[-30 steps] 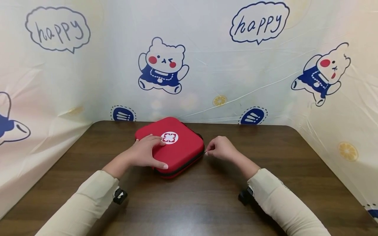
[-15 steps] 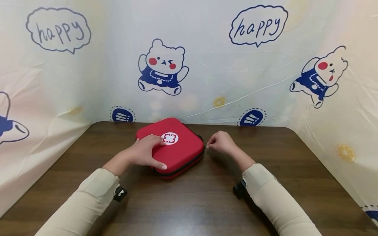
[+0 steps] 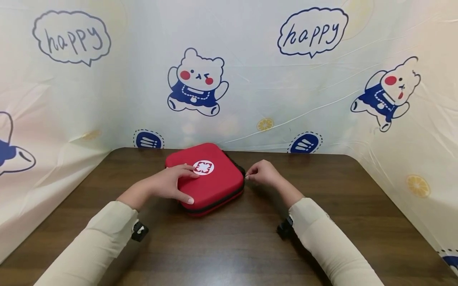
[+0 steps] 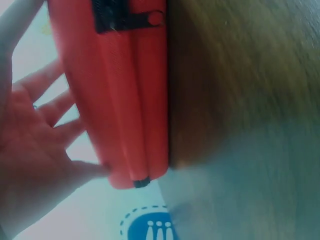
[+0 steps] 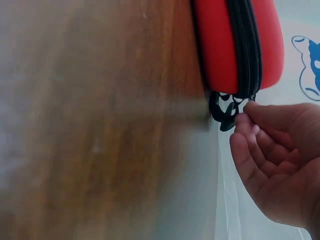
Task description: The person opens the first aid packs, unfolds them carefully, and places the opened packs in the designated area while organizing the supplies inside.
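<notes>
A red zip-up case (image 3: 214, 182) with a white round emblem lies turned at an angle on the table. My left hand (image 3: 167, 183) rests on its lid, fingers spread towards the emblem and thumb near the front corner. In the left wrist view that hand (image 4: 40, 135) lies along the lid, above the case's red side. At the right corner my right hand (image 3: 264, 174) pinches the zipper pull between thumb and forefinger. The right wrist view has these fingertips right at the end of the black zipper (image 5: 246, 50), mostly covering the pull. A black clip (image 5: 223, 112) hangs beside them.
A brown wooden table (image 3: 222, 250) carries the case. Behind it hangs a pale curtain (image 3: 250, 79) printed with bears and words. A black strap (image 3: 231, 159) runs along the case's far right side. A black tab (image 4: 142, 20) shows on its left side.
My right hand has moved away from me round the case's right corner, then slightly left. The case has turned and shifted a little left, and my left hand has moved with it.
</notes>
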